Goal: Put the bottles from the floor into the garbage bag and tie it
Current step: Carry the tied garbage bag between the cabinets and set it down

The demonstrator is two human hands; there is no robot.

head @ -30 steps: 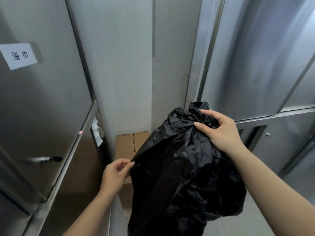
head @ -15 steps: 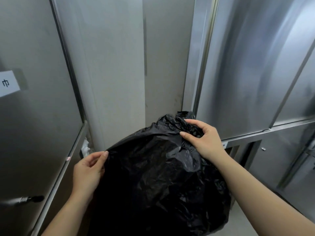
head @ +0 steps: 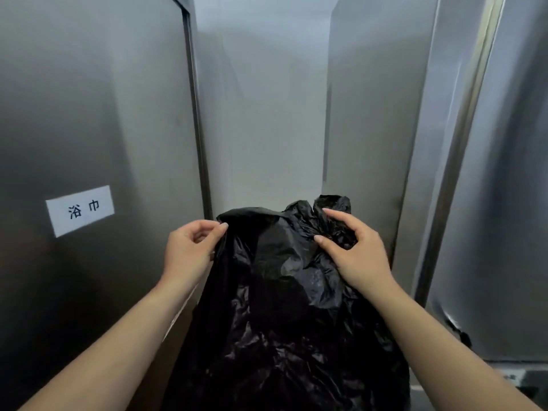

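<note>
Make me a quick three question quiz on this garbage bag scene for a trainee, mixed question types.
1. True or false: the black garbage bag is already knotted shut.
2. Which hand bunches the bag's gathered top? A) left hand B) right hand
3. Fill in: the white label sits on the metal panel to the person's ____.

Key: 1 false, no knot shows; 2 B; 3 left.

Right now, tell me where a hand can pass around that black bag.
Open gap above the garbage bag, bordered by the labelled steel door and the steel panel, back to the pale wall. Crowded at the bag's top: the left hand pinches its left edge, the right hand grips bunched plastic. The floor is hidden.
</note>
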